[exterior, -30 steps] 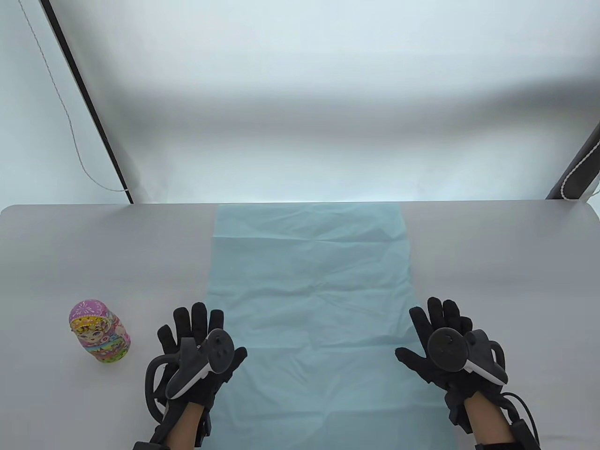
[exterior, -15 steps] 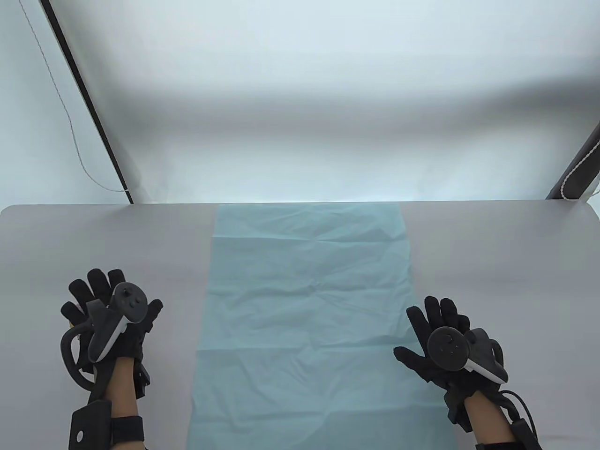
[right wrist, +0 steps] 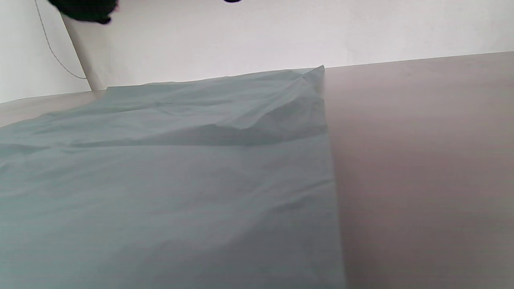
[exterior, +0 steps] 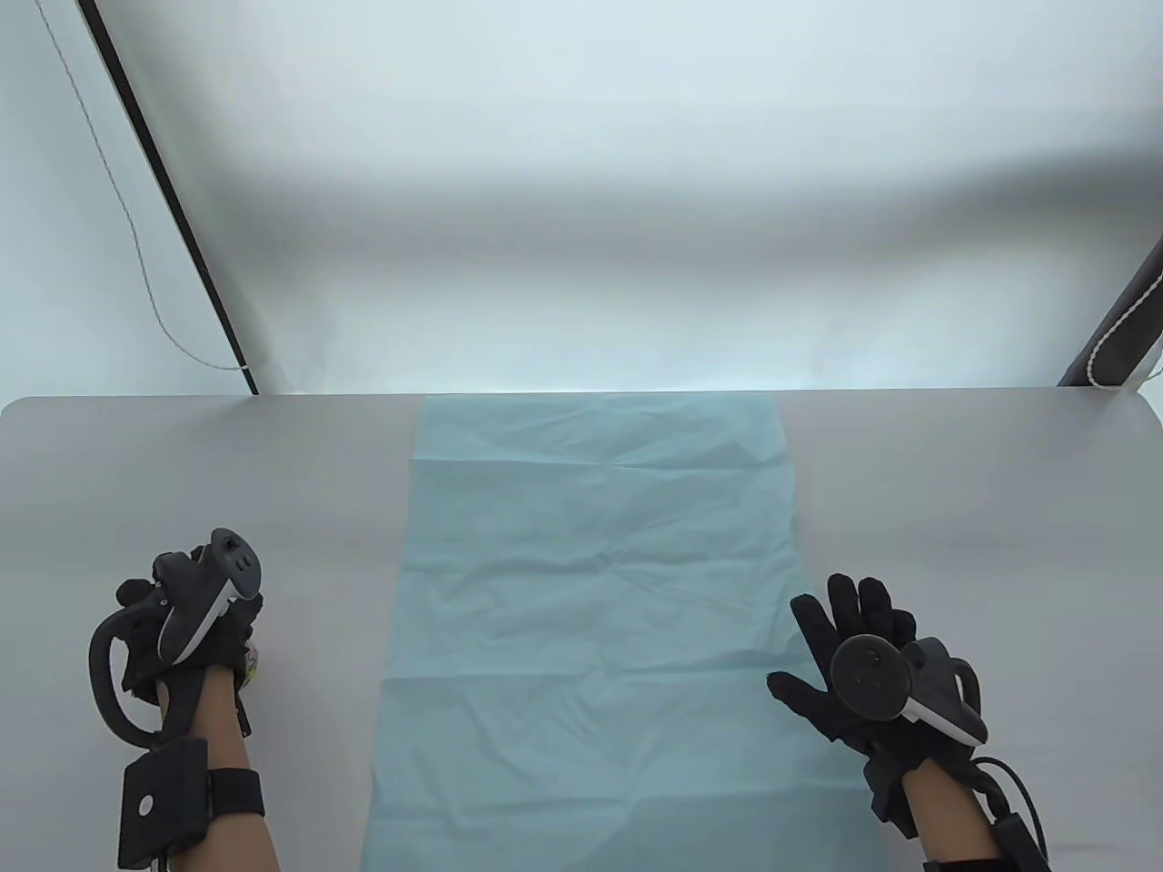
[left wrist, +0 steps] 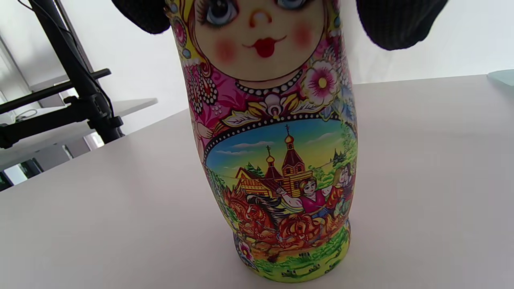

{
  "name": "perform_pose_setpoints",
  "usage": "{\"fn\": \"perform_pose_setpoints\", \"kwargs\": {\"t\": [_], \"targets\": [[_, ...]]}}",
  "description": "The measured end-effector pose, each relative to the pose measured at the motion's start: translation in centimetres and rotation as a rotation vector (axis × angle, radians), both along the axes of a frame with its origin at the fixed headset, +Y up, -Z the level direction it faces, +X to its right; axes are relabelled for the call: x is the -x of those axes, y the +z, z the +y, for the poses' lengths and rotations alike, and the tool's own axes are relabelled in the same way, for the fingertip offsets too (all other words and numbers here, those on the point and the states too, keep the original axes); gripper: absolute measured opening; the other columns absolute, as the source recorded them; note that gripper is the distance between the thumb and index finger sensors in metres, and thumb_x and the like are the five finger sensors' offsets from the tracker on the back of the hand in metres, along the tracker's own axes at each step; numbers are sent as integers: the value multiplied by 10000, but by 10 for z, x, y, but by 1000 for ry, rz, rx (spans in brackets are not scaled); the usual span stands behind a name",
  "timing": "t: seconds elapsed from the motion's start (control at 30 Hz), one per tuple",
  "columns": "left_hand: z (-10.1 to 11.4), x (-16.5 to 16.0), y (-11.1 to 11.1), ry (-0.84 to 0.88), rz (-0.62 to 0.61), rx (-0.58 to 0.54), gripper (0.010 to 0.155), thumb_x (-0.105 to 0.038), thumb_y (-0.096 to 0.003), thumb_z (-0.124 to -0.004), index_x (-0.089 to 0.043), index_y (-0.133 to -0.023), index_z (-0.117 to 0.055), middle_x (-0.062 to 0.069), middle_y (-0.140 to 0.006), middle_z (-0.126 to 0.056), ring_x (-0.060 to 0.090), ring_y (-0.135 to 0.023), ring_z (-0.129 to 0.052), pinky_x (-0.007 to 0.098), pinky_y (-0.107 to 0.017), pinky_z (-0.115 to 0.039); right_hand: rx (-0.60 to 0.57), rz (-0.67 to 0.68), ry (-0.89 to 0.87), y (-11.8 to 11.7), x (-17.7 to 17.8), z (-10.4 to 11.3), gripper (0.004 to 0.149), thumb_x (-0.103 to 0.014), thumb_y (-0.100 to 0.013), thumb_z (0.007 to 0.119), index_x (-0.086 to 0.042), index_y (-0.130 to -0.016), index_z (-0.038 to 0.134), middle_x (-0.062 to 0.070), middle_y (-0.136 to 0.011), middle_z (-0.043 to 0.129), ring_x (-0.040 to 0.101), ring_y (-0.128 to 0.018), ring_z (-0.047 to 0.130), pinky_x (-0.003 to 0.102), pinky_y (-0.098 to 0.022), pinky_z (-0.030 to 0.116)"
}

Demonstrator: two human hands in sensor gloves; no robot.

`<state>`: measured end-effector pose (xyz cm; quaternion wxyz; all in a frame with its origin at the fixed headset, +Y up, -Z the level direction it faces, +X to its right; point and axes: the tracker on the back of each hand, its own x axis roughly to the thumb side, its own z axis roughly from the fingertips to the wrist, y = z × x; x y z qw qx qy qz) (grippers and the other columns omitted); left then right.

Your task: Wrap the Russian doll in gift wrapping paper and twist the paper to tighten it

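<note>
Now our left hand curls its fingers round the painted wooden Russian doll to lift it; our right hand, fingers straight and empty, pins the pale blue tissue wrapping paper flat on the grey tabletop

doll left of paper, on table

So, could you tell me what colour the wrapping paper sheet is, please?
The flat, creased wrapping paper sheet is pale blue-green, clearest in the table view.

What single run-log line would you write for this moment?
left hand: fingers around Russian doll, upright on table | right hand: open at paper edge | wrapping: not started
</note>
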<state>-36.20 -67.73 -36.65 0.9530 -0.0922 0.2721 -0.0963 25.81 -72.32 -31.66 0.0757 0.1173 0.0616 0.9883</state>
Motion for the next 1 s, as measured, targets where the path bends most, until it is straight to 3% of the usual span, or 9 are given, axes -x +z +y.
{"fn": "perform_pose_setpoints", "kwargs": {"t": [0.3,0.57,0.77,0.87,1.0], "targets": [[-1,6,-3,-19,-61,-44,710,-607,-458,-855,-355,-1071,-600,62,-1185,-606,467,-978,-710,534,-522,-779,16,-17,15,-3,-1,-1,902,-693,-606,610,-161,-1257,283,361,-1267,74,600,-1075,74,737,-740,199],[0,-6,5,-77,-60,-102,688,-609,-458,-846,-320,-1054,-659,101,-1144,-674,462,-937,-771,522,-453,-834,-6,-26,-5,-4,-4,4,890,-689,-608,614,-167,-1256,299,360,-1269,82,600,-1077,80,736,-741,200],[33,-70,11,-91,-235,-198,675,-613,-465,-836,-316,-1049,-678,104,-1132,-698,459,-918,-792,510,-432,-842,-31,6,-11,1,3,11,890,-688,-607,614,-166,-1256,299,361,-1268,79,600,-1076,79,734,-742,199],[56,-113,12,-8,-348,-280,674,-616,-468,-830,-316,-1052,-675,106,-1132,-697,459,-917,-793,507,-432,-843,-42,20,-18,4,5,14,890,-688,-607,614,-165,-1256,299,362,-1268,80,601,-1076,79,734,-742,200],[58,-183,12,182,-537,-354,674,-623,-470,-822,-316,-1052,-678,112,-1125,-708,455,-912,-807,499,-427,-853,-49,24,-23,6,6,14,892,-689,-607,615,-162,-1254,301,361,-1268,80,602,-1075,85,734,-742,202]]}}
